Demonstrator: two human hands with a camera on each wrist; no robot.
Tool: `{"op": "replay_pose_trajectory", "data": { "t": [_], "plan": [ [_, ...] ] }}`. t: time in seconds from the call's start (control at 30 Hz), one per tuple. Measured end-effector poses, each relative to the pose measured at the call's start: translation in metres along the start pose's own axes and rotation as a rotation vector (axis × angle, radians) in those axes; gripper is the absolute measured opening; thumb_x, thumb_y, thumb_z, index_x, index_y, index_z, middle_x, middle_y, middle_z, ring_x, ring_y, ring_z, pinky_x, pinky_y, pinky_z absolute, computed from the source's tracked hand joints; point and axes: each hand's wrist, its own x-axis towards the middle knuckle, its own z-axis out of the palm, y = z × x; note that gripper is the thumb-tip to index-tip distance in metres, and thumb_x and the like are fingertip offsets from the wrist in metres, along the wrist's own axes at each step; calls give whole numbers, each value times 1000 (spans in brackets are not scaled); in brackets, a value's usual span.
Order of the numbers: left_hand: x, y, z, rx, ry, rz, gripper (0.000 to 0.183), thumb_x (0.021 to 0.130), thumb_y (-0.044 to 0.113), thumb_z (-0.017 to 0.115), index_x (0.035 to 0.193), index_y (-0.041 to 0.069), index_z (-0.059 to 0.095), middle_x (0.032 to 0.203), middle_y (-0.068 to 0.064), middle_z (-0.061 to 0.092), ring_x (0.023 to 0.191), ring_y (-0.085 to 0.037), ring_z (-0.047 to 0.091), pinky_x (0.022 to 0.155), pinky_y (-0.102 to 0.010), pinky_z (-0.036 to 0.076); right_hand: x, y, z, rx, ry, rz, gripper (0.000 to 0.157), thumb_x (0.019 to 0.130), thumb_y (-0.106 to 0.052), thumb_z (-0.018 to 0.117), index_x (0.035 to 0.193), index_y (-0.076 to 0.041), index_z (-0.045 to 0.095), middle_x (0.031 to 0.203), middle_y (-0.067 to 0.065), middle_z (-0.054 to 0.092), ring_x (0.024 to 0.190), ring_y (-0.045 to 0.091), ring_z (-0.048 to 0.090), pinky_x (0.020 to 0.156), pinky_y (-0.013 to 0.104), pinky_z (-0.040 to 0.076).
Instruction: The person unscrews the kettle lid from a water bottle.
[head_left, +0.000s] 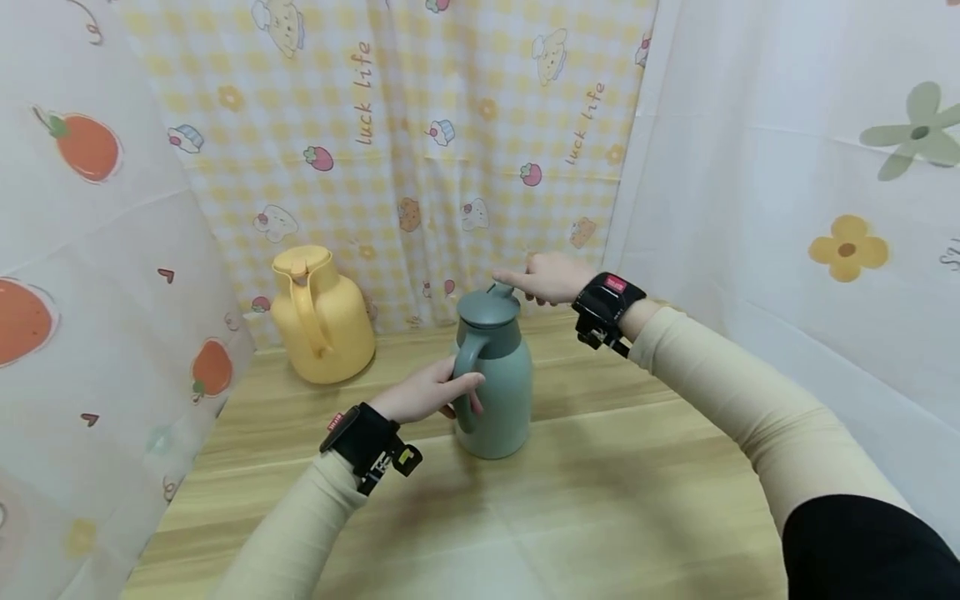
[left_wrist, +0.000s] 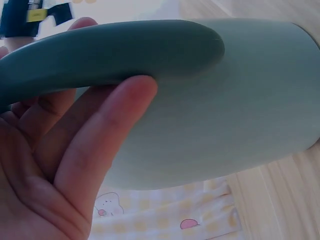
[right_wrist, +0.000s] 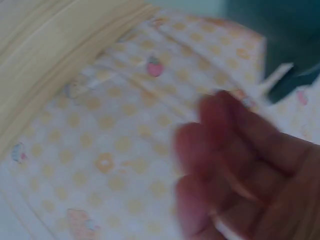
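A sage-green thermos jug [head_left: 504, 400] stands upright on the wooden-patterned tabletop, in the middle of the head view. My left hand [head_left: 426, 392] grips its dark green handle [left_wrist: 115, 52], with the thumb along one side and fingers behind. Above the jug, my right hand [head_left: 553, 279] reaches in from the right with its index finger extended over the spout of the lid [head_left: 489, 308]. Its other fingers bend loosely and hold nothing. Whether the index fingertip touches the spout cannot be made out. The right wrist view is blurred, showing those bent fingers beside the dark spout [right_wrist: 292, 75].
A yellow jug [head_left: 337, 329] with a handle stands at the back left of the tabletop [head_left: 615, 483]. Behind it hangs a yellow checked curtain [head_left: 465, 92]. White printed sheets, such as the right one [head_left: 750, 217], flank both sides.
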Motion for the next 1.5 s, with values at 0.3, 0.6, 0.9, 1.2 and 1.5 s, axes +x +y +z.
{"op": "replay_pose_trajectory", "data": {
  "t": [0.3,0.6,0.9,1.2,1.5],
  "plan": [
    [3,2,-7,16,13,10,42,104,35,44,101,-1,64,95,-7,69,89,-23,65,74,-44,54,-2,-64,-13,-184,-172,174,90,77,-86,39,111,-7,66,104,14,62,80,22,61,71,34,50],
    [1,-1,-1,27,1,4,41,104,36,45,97,1,65,93,-5,69,85,-21,65,71,-39,54,-10,-90,-2,-280,-150,329,111,69,-91,43,136,-2,49,130,15,50,102,24,54,87,35,45],
    [3,0,0,20,-9,15,41,104,36,45,97,1,65,93,-5,69,86,-21,65,71,-40,54,-9,-90,6,-337,-135,283,90,79,-84,39,109,-3,67,98,10,58,85,21,56,76,31,47],
    [3,1,-2,16,5,13,41,103,37,46,102,0,62,93,-6,69,88,-23,65,72,-42,55,-2,-81,17,-316,-64,255,69,81,-80,40,52,-17,39,55,-4,30,52,13,37,53,26,38],
    [4,0,1,28,5,26,38,103,35,46,101,0,63,93,-6,69,86,-22,65,70,-41,55,1,-71,25,-326,-9,172,69,81,-80,38,52,-19,27,51,-6,23,46,9,19,48,24,23]
  ]
}}
